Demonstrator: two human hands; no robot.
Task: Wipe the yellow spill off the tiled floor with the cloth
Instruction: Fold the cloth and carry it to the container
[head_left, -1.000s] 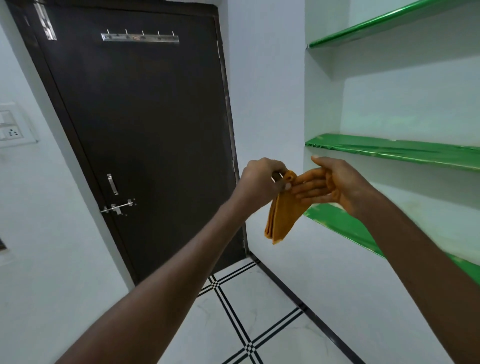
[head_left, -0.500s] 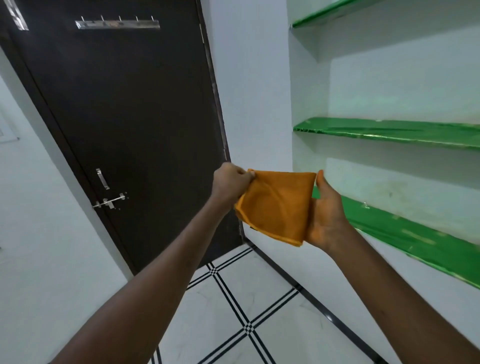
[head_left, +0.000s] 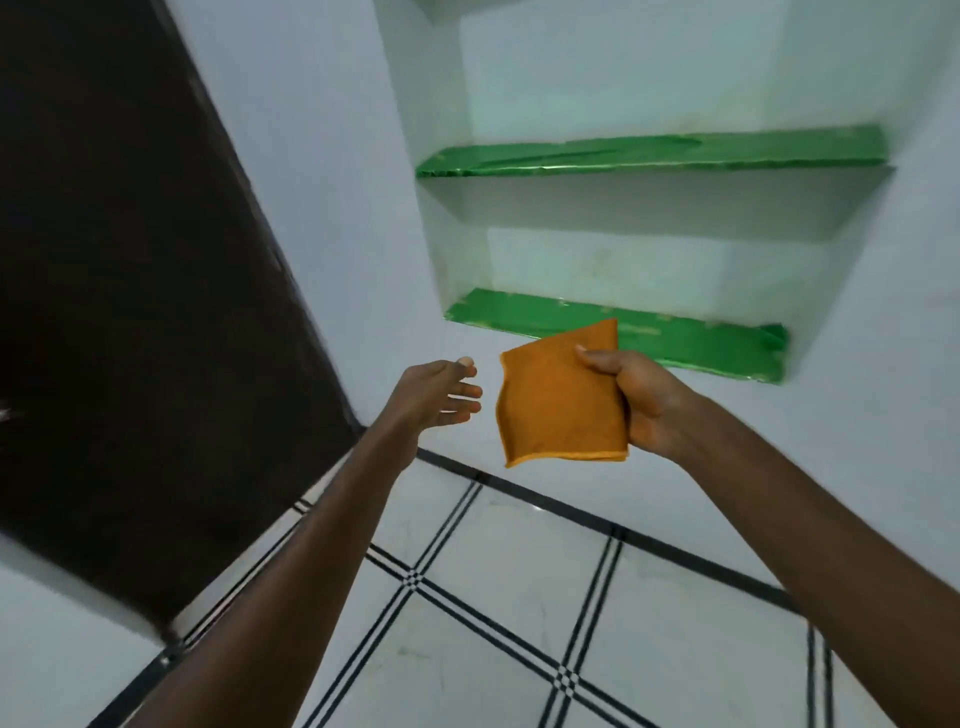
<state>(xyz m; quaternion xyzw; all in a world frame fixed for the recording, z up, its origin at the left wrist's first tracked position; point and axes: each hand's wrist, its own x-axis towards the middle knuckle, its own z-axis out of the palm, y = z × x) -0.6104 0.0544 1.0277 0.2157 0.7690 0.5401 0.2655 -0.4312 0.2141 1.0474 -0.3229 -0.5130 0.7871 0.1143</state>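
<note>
Both bare arms are stretched forward. The left hand (head_left: 439, 395) is held free with fingers straight and spread. The right hand (head_left: 641, 400) is curled, thumb pinched down on a folded orange cloth (head_left: 558, 400).

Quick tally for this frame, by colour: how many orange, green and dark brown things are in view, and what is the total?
Orange: 1, the folded cloth, held by the right hand.
Green: 2, the upper shelf and the lower shelf.
Dark brown: 1, the door.
Total: 4.
No yellow spill shows on the visible tiled floor.
</note>
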